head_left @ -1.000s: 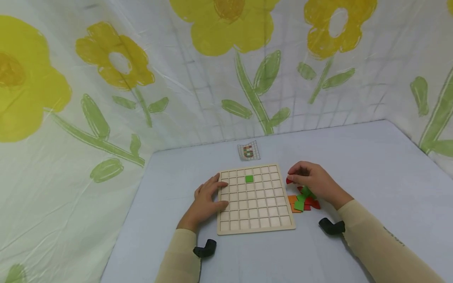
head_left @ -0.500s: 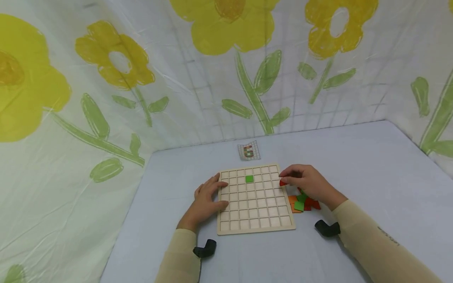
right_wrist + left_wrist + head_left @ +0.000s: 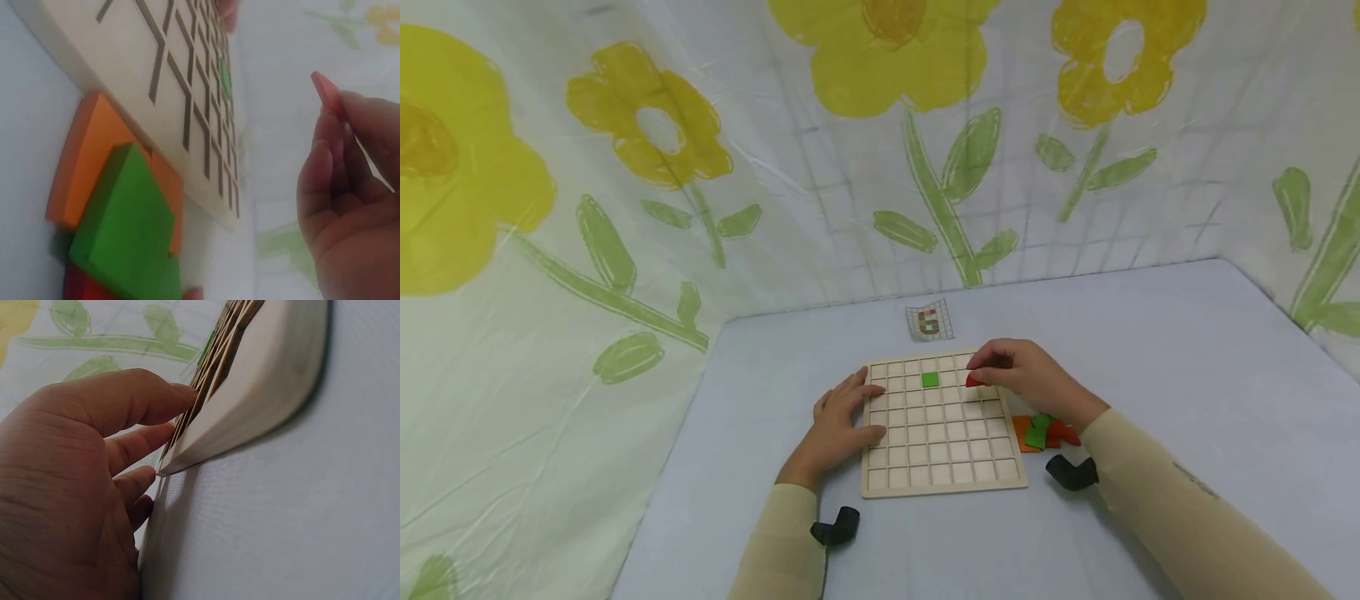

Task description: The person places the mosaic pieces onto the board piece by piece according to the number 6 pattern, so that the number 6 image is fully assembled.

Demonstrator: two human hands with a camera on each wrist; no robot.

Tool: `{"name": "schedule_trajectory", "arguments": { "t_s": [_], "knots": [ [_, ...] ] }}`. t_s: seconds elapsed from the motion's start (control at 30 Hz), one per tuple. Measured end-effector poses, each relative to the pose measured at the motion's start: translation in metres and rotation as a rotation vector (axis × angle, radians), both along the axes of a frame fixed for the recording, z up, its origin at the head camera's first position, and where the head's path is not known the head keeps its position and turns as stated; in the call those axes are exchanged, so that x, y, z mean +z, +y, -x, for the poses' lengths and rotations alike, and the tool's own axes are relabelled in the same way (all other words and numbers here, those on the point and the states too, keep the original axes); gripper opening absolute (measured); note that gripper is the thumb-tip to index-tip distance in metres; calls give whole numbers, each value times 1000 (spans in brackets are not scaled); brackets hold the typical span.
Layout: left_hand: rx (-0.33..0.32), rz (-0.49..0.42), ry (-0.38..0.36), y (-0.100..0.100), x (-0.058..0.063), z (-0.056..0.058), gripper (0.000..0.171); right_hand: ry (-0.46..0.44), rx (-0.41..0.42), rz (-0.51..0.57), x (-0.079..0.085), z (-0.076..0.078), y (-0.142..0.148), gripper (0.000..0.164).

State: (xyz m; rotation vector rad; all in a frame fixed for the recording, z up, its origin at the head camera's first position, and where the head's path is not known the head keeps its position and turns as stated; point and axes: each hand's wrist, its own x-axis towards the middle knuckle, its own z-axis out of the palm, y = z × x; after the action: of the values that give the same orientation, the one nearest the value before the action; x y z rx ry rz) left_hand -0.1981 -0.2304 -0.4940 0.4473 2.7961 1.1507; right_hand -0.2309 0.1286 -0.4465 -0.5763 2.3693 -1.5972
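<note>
A square-celled wooden board (image 3: 942,433) lies on the table, with one green tile (image 3: 930,380) set in a cell of an upper row. My left hand (image 3: 835,429) rests at the board's left edge, thumb and fingertips spread over the rim; the left wrist view shows the thumb (image 3: 137,397) on the frame. Over the upper right cells, my right hand (image 3: 1026,375) pinches a red tile (image 3: 974,380) between thumb and fingers. In the right wrist view that red tile (image 3: 325,90) is held above the board, its thin edge showing.
Beside the board's right edge lies a loose pile of orange tiles (image 3: 1022,435), green tiles (image 3: 1037,432) and red tiles (image 3: 1062,433). Behind the board sits a small gridded card (image 3: 928,321) with a coloured figure on it. A flower-printed curtain (image 3: 820,208) hangs beyond the table.
My right hand has carried the red tile leftward from beside the pile, across the board's right edge, to over its upper right cells. The left hand has stayed in place.
</note>
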Motion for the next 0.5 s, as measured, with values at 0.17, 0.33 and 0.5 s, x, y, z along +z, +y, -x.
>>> {"name": "schedule_trajectory", "arguments": {
  "t_s": [0.17,0.33,0.5],
  "knots": [
    [3,8,0,-1,-1,1,61,2,45,23,2,5,-18,13],
    [3,16,5,-2,-4,2,61,5,75,30,6,9,-33,13],
    [2,10,6,-1,-3,3,61,32,78,-6,9,16,-45,15]
  ]
}}
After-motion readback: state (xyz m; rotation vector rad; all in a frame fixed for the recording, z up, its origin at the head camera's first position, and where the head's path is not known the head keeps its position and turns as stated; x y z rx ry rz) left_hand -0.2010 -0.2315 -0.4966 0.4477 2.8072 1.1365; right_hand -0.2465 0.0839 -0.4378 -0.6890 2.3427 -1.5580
